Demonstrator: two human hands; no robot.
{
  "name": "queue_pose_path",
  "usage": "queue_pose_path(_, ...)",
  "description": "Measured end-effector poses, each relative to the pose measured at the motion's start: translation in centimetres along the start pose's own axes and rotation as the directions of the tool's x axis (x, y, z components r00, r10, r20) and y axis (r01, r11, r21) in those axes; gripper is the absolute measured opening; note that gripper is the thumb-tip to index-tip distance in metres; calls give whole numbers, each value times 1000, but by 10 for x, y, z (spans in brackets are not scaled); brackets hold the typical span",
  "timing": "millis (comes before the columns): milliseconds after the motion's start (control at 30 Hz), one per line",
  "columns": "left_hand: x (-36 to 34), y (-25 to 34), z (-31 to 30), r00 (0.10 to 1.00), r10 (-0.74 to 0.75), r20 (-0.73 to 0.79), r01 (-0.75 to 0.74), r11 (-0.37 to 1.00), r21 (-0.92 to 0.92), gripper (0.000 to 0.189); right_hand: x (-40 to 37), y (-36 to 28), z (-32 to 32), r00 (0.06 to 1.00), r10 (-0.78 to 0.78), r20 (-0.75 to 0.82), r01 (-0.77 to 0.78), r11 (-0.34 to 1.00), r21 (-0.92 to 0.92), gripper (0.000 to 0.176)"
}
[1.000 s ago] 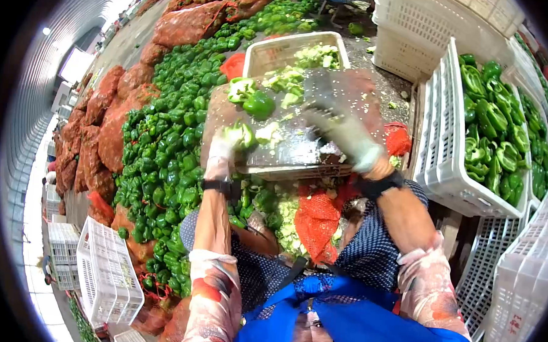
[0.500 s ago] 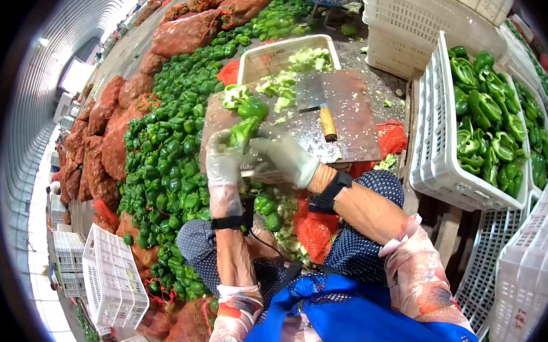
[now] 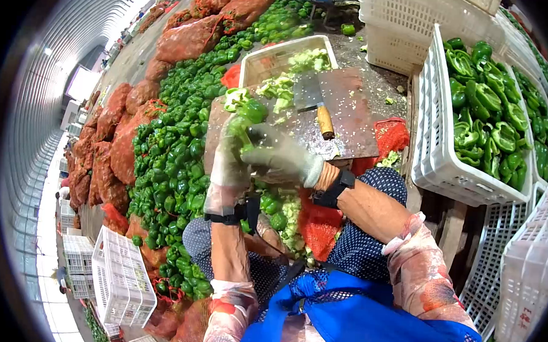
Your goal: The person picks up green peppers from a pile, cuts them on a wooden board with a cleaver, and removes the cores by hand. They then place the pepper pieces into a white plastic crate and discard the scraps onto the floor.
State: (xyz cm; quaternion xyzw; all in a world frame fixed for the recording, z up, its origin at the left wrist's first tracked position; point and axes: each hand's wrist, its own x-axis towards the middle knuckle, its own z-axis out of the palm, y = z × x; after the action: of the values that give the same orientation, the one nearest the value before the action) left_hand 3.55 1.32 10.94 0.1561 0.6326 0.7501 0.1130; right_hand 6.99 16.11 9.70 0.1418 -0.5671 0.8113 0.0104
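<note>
Since the earlier frames, my right hand point(image 3: 282, 157) has left the knife's side of the board point(image 3: 357, 116) and met my left hand point(image 3: 228, 158) at the near left edge. My left fingers are clamped on a green pepper point(image 3: 241, 133); my right hand touches it, too blurred to tell whether its fingers are closed. The knife point(image 3: 324, 122) lies to the right, near another pepper point(image 3: 253, 111).

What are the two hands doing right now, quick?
Left hand: closed on a green pepper.
Right hand: right by that pepper, but too blurry to tell if it's open or closed.
</note>
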Motion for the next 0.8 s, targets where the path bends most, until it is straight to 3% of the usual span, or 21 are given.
queue_pose_path(33,2,-19,-10,996,79,-40,-78,997,12,43,0,-1,-3,991,112,73,-120,985,123,48)
queue_pose_path(67,-2,-3,1,997,-56,60,71,957,-282,47,1,-2,-9,965,211,156,-244,941,235,48)
queue_pose_path(100,-2,-6,-1,998,-54,41,63,960,-271,51,0,-4,-14,923,296,247,-368,870,330,48)
queue_pose_path(133,-3,-13,-9,998,-53,19,56,963,-262,56,-2,-7,-15,913,337,228,-393,875,282,44)
queue_pose_path(233,-1,-23,-19,997,-58,47,66,979,-190,65,6,16,-12,927,237,289,-307,925,225,50)
queue_pose_path(300,1,-16,-13,995,-101,-11,99,989,-110,64,1,-1,-10,928,265,262,-321,926,200,37)
queue_pose_path(367,-4,-24,-20,995,-96,-21,92,985,-149,52,2,-12,-12,903,342,259,-380,917,116,32)
queue_pose_path(400,-7,-26,-21,995,-73,-62,69,995,-68,50,6,-5,-11,947,225,229,-228,974,-14,32)
queue_pose_path(433,-8,-26,-21,994,-47,-100,49,999,15,48,7,-7,-14,957,224,184,-155,932,-328,37)
queue_pose_path(467,-8,-20,-18,985,-7,-175,43,978,203,45,7,-14,-16,967,209,144,-79,789,-610,42)
queue_pose_path(500,-7,-14,-15,968,34,-247,66,922,382,44,8,-17,-19,977,182,113,-9,560,-828,48)
queue_pose_path(533,-12,-13,-21,959,-59,-278,67,998,19,48,17,3,-26,986,165,35,-41,435,-899,55)
queue_pose_path(567,-19,-12,-27,949,-153,-276,50,937,-345,53,26,17,-39,996,91,14,-26,429,-903,52)
queue_pose_path(600,-25,-3,-26,996,-73,-55,35,858,-512,56,27,10,-45,997,80,17,-11,337,-941,50)
queue_pose_path(633,-23,-9,-36,991,-90,-94,30,861,-507,57,29,3,-49,998,65,24,8,239,-971,48)
queue_pose_path(700,-21,-15,-38,996,-63,-57,20,823,-568,60,31,1,-49,998,-51,35,51,349,-936,50)
queue_pose_path(733,-22,-23,-43,982,-113,-153,6,823,-568,58,28,2,-46,995,-72,63,91,511,-855,47)
queue_pose_path(800,-21,-31,-36,962,-194,-193,57,832,-552,57,22,7,-34,982,-44,182,172,594,-786,43)
